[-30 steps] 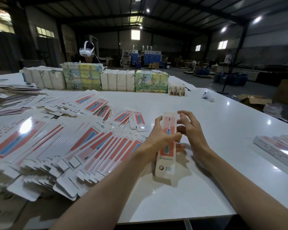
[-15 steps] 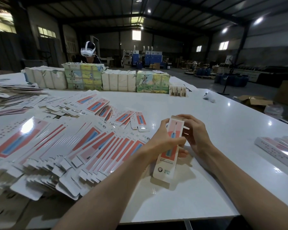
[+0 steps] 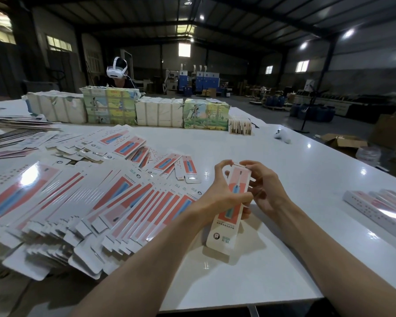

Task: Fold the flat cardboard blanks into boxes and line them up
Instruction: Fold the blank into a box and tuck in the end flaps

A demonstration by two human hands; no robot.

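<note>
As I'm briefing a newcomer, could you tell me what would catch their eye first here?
First the left hand and right hand at centre, both gripping a long red-and-blue box. Next, the glossy flat blanks fanned across the left of the white table, and the finished boxes lying at its right edge.

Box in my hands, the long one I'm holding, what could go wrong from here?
1. Both the left hand and right hand work the far end of the long white and coral cardboard box; a hard grip could crease its top flap or dent the thin walls.
2. The left forearm lies right beside the fanned pile of flat cardboard blanks; a sideways move could scatter them.
</note>
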